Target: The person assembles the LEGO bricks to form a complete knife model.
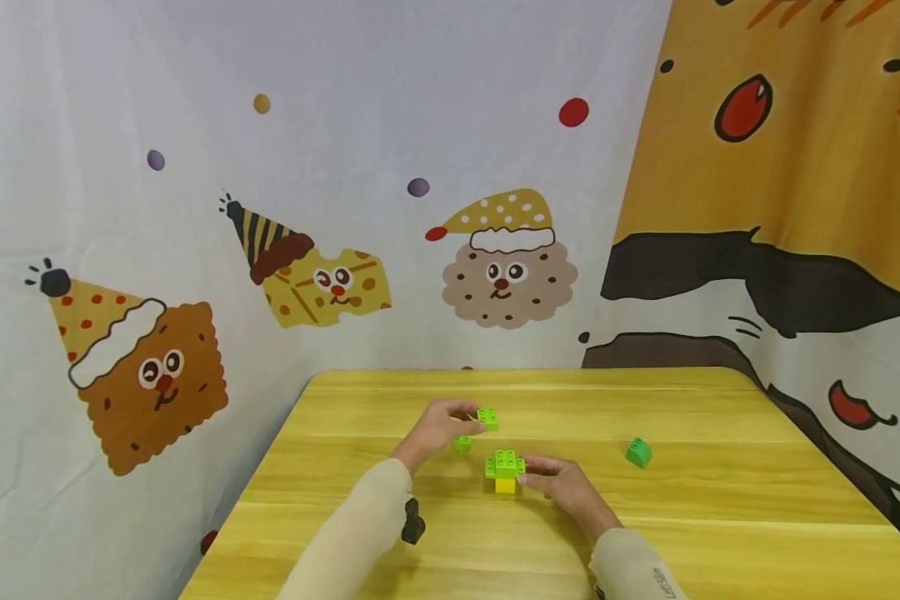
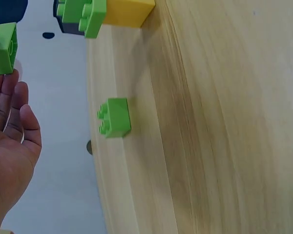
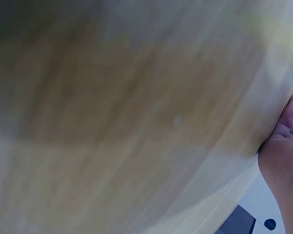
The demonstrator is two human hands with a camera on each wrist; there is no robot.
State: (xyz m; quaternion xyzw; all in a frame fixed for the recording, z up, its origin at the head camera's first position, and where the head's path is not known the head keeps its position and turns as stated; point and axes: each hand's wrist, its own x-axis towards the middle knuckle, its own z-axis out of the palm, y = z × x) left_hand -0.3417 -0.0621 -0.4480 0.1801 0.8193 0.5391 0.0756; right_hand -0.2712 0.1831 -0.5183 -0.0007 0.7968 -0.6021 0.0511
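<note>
A printed cloth [image 1: 345,150] hung behind your counter [image 1: 345,400]. Your left hand [image 1: 437,429] and right hand [image 1: 570,483] reached over it: right fingers gripping a standing yellow-and-lime stack [image 1: 505,467] at its right side, left fingers pinching a raised lime brick [image 1: 487,418]. Rightward lay a curved green brick [image 1: 638,452]; near your left hand, a loose lime brick [image 2: 116,118].
</note>
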